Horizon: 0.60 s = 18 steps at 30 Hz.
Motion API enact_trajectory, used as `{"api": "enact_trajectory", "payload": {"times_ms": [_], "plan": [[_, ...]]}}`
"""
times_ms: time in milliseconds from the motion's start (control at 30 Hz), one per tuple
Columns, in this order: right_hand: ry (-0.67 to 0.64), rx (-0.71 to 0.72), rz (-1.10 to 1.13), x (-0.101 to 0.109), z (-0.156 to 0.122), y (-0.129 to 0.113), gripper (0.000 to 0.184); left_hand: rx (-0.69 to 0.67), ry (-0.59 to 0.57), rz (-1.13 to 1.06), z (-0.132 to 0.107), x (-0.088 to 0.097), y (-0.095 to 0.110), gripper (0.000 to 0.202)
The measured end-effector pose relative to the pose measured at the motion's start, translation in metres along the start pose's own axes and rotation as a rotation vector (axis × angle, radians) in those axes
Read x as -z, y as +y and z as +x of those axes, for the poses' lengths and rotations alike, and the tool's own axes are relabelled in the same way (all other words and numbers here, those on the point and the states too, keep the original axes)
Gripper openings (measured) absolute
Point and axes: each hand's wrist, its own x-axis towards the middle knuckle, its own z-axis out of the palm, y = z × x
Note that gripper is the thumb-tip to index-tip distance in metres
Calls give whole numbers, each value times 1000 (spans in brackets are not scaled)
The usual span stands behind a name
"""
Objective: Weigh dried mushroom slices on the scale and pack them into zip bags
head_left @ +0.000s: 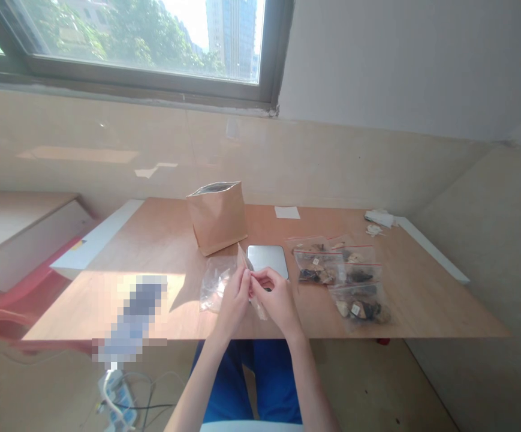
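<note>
Both hands meet in front of me near the table's front edge. Between them is a thin tan paper-like packet (259,309), standing on edge; its exact kind I cannot make out. My left hand (235,292) pinches its near side. My right hand (279,295) has thumb and fingers closed at the packet's middle. Just beyond the hands lies a silver, flat square plate (267,259), perhaps the top of a small scale. A crumpled clear plastic bag (210,288) lies beside my left hand, its contents partly hidden.
An upright brown kraft pouch (219,219) stands open behind. Several zip bags (318,270) of dark and pale dried pieces lie on the right. White paper (287,212) and a crumpled wrapper (379,218) lie farther back. A power strip (120,399) with cables is below left.
</note>
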Motion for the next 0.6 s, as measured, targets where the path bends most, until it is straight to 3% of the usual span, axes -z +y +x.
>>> {"api": "enact_trajectory", "payload": {"times_ms": [233,367,433,533,600], "plan": [[113,-45,7,-2,2,4,14,-113,-69,162,1,1,1,30],[412,-54,-1,16,12,19,13,-89,72,199,-2,16,4,31],[496,-60,58,29,15,23,14,-53,119,197,-3,25,4,33],[420,-4,117,38,14,15,16,-9,93,83,-4,28,-3,37],[342,54,139,35,9,3,15,25,136,-90,-4,21,-11,39]]}}
